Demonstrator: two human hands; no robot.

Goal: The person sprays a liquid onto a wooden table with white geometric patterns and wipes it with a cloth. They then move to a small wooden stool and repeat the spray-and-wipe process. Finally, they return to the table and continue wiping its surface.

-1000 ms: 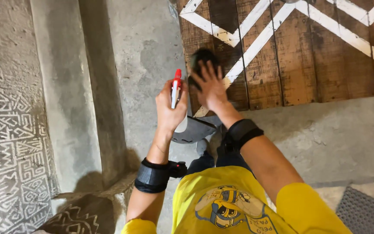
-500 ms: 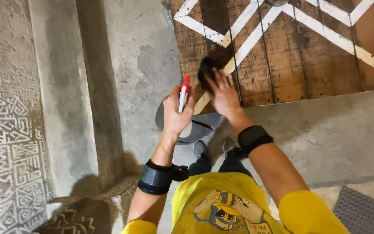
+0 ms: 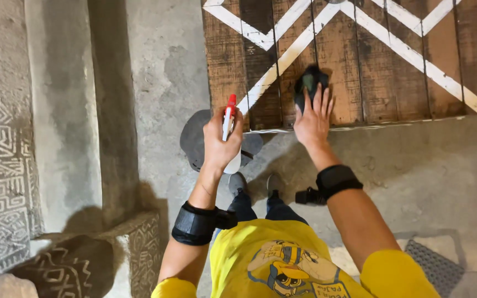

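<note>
Shifted since the earlier frames: right hand (image 3: 311,118) and its dark cloth (image 3: 309,84) now farther right and higher on the wooden panel (image 3: 360,60), left hand (image 3: 221,140) lower and left of where it was.

Seen from above, looking down past a yellow shirt (image 3: 282,259) with a cartoon print on the chest, round-edged, in black and blue.

Right hand spread flat, fingers wide, pressing the dark cloth against the wooden panel, just above the panel's lower edge. Left hand closed around a white spray bottle (image 3: 229,129) with a red nozzle on top, held upright just left of the panel's lower left corner, apart from the wood. Black straps on both wrists.

Wooden panel: dark brown boards, painted with white diagonal stripes crossing into diamond shapes. No label readable on the bottle from here.

Below the panel, a grey concrete floor (image 3: 426,165), a round grey pad (image 3: 194,138) under the left hand, two dark shoes (image 3: 255,185). Far left of the panel, a stone wall (image 3: 1,165) carved with pale geometric patterns.

Likely risks: spray drifting onto the concrete instead of the wood, with the nozzle held off the panel; cloth snagging on rough board edges or gaps; painted stripes scuffing under hard pressure.
</note>
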